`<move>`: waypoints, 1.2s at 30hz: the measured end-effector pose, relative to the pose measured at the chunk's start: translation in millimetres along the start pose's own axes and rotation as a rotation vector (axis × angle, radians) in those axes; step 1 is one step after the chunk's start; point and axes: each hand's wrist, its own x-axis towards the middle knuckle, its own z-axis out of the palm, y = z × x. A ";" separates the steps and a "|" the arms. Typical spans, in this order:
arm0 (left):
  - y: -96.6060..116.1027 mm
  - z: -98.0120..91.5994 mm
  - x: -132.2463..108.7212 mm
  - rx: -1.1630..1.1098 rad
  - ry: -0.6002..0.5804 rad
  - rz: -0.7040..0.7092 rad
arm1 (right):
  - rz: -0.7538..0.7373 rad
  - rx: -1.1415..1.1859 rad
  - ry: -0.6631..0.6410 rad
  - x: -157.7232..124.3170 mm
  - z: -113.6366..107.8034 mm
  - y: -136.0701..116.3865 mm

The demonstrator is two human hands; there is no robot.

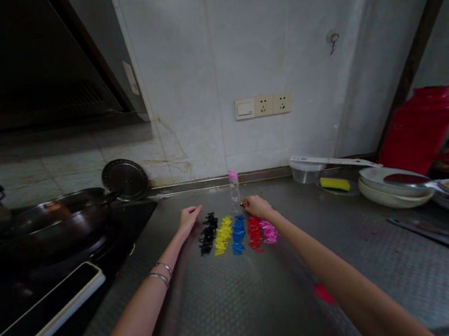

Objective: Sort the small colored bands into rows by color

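Note:
Several small coloured pieces lie on the counter in side-by-side rows, too small to tell their kind: black pieces (207, 235), yellow pieces (223, 236), blue pieces (238, 235), red pieces (255, 234) and pink pieces (269, 231). Beside the top of the black row is my left hand (190, 219), its fingers drawn together; anything between them is too small to make out. Above the red row, my right hand (257, 207) is closed in a pinch, with something tiny and dark at the fingertips. A clear bottle with a pink cap (234, 186) stands upright just behind, between both hands.
To the left, a phone (43, 321) rests by the stove, where a pan (56, 219) sits. A round lid (125, 180) leans on the wall. At right are a plastic tub (306, 170), yellow sponge (335, 184), stacked bowls (388, 195) and red thermos (416, 130).

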 end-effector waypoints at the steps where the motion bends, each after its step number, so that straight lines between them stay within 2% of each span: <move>1: -0.7 0.0 0.5 -0.003 0.001 0.006 | 0.007 -0.002 0.005 1.3 1.9 0.0; 10: -2.4 -1.4 0.0 -0.014 -0.013 0.028 | -0.035 -0.007 0.013 8.6 2.2 -10.5; 13: -2.5 -1.5 -0.2 -0.014 -0.017 0.036 | -0.095 0.015 0.027 14.6 4.9 -27.5; 20: 0.0 -1.6 -0.9 0.013 -0.015 0.035 | -0.212 0.074 0.040 30.9 21.3 -86.6; 23: 1.1 -2.1 -1.9 0.025 -0.018 0.029 | -0.280 0.094 0.015 31.5 24.5 -96.9; 25: 0.5 -2.5 -2.3 0.040 -0.024 0.029 | -0.299 0.100 0.013 29.6 23.2 -93.1; 28: -1.7 -2.2 -1.3 0.061 -0.045 0.037 | -0.283 0.101 0.018 23.6 15.2 -71.6; 33: 4.0 4.9 6.9 0.189 -0.102 -0.007 | -0.225 0.108 0.048 7.4 -7.1 -11.9; 36: 19.1 16.3 13.9 0.321 -0.158 0.083 | -0.180 0.106 0.073 -0.2 -16.2 21.5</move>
